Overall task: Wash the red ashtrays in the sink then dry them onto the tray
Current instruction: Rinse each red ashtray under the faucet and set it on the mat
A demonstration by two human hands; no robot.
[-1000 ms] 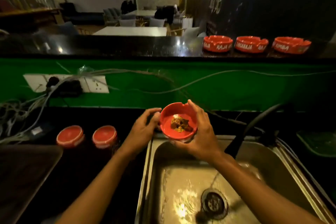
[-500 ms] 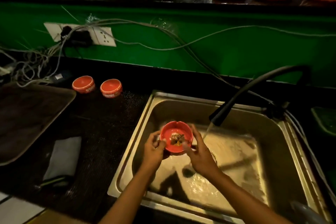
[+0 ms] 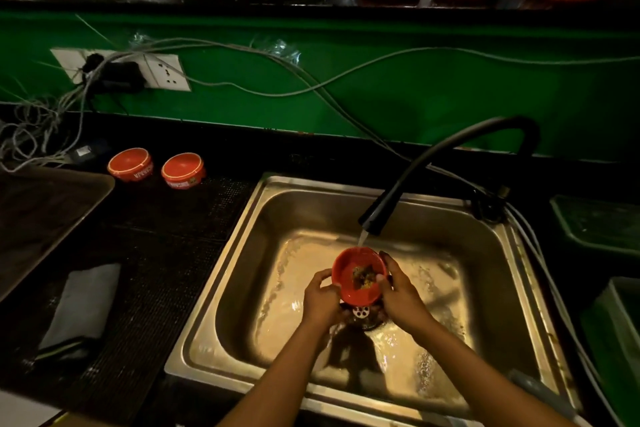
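Over sink (image 3: 263, 218) drain | ashtray (image 3: 358, 276) between both hands | left hand (image 3: 322, 298) grips rim | right hand (image 3: 401, 295) grips rim

Drain (image 3: 360, 313) mostly hidden behind ashtray (image 3: 358, 276); tray (image 3: 41, 218) cut off left.

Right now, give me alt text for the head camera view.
Both hands, left hand and right hand, hold a dirty red ashtray under the running black faucet over a steel sink. Two more ashtrays sit on the counter.
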